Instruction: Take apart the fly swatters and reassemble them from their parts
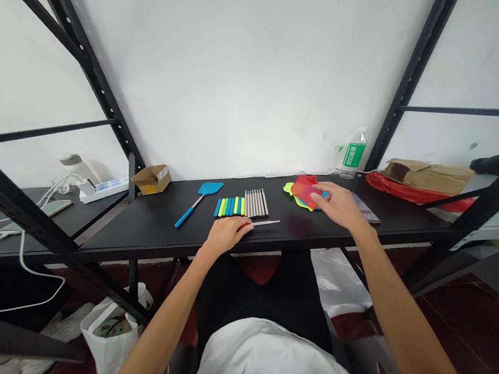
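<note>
My left hand (224, 234) is closed round a red fly swatter handle (245, 225), whose thin metal rod (267, 222) points right. Beyond it lies a row of blue and yellow-green handles (230, 207), and alongside them several metal rods (256, 204). My right hand (337, 203) pinches the edge of a red ribbed swatter head (306, 190), which is on top of a pile. Yellow-green heads (288, 187) and a bit of blue stick out beneath it. An assembled blue fly swatter (210, 188) rests left of the row, its handle toward me.
On the black table (138, 232) stand an open cardboard box (151, 180) at left and a green-labelled bottle (353, 154) at back right. A flat tablet-like object (366, 210) lies beside my right wrist. Black metal posts (103, 91) frame the table; a power strip (104, 188) is further left.
</note>
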### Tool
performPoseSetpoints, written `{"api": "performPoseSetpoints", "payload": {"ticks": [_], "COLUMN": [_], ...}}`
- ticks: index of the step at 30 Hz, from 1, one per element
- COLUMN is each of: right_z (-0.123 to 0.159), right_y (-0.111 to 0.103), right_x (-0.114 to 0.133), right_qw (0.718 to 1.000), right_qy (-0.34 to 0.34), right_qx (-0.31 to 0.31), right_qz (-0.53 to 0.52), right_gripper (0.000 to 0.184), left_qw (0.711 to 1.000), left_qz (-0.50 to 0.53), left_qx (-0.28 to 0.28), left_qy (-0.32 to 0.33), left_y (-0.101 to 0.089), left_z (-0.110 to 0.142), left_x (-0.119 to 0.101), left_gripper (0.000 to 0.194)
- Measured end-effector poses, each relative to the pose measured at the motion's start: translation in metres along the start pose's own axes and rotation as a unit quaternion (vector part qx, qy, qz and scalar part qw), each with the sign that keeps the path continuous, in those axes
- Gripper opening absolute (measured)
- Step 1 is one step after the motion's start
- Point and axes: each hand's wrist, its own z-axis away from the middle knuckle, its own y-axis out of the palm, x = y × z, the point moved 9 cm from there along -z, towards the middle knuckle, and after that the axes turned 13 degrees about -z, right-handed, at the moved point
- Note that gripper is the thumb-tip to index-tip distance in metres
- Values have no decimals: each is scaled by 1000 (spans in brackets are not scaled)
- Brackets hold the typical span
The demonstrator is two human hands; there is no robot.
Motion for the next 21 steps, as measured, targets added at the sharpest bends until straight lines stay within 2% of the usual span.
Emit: {"api": "performPoseSetpoints", "payload": {"ticks": [3, 7, 9, 14, 19, 21], "right_z": [1, 3, 3, 3, 7, 7], "right_y": [13, 34, 37, 31, 50, 52], "right_x": [0, -6, -6, -7, -9, -8], "right_qw": [1000, 997, 996, 997, 994, 993], "right_qy": [5, 7, -2, 7, -12, -14], "right_qx": [15, 76, 92, 70, 107, 110], "right_qz": [-9, -13, -7, -12, -32, -34], "right_gripper": [38, 36, 36, 37, 32, 33], "left_qw": [1000, 1000, 1000, 1000, 1000, 1000], "left_qz": [0, 1, 1, -1, -3, -2], "left_qx": [3, 6, 3, -3, 1, 4], "left_qy": [1, 1, 3, 4, -1, -2], "left_y": [0, 1, 1, 1, 1, 1], "left_z": [0, 0, 0, 0, 0, 0], "left_x": [0, 0, 0, -1, 0, 0], "left_gripper": [42, 43, 43, 42, 43, 44]}}
